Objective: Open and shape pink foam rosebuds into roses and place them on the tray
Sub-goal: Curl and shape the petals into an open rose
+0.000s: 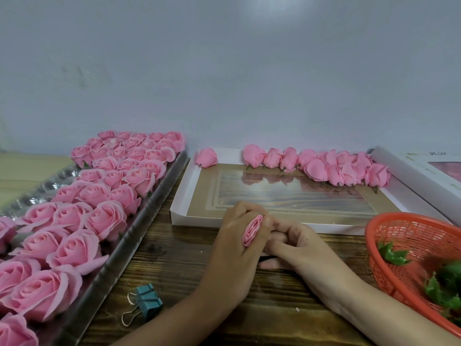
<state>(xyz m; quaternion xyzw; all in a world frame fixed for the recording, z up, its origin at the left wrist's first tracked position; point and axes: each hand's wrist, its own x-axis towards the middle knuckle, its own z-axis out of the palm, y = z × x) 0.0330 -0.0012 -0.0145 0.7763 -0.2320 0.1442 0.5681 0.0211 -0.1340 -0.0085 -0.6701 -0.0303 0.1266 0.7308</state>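
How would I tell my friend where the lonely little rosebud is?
Find the white box lid in the middle of the wooden table. Along its far edge lies a row of pink rosebuds. The lonely rosebud sits apart at the far left corner, touching none of them.

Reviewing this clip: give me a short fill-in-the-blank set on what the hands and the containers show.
1. The left hand and right hand together hold one pink ____.
2. The opened roses sit in the tray on the person's ____ side.
3. The red basket holds green ____.

Missing words: rosebud; left; leaves.
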